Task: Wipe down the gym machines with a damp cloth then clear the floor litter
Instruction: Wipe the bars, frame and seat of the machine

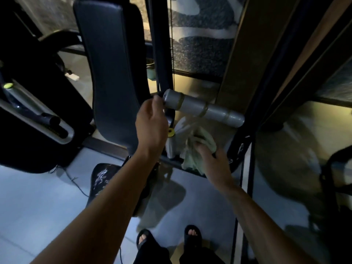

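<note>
Near centre of the head view, the left hand (151,121) reaches up to the left end of a grey padded roller (203,107); fingertips touch the roller's end cap, fingers loosely curled. Whether the grip closes on the cap cannot be told.

Right hand (211,157) sits lower and to the right, below the roller. Its grip is closed around a pale green cloth (198,147), bunched, with loose folds hanging down against the dark machine frame (171,161). Cloth is motion-blurred; exact contact edge with the frame cannot be told.

A yellow knob (171,132) sits between the two hands, just left of the cloth.

Left of the left hand: a tall dark back pad (112,69), upright, its right edge just beside the hand. Farther left, a second machine with a grey handle (32,109).

Right of the roller: a dark upright post (253,103), close to the roller's right end. Room between pad and post is narrow.

Near side: pale tiled floor (38,197), a thin cord (76,184) lying on it, and two sandalled feet (169,238) at the bottom edge.
</note>
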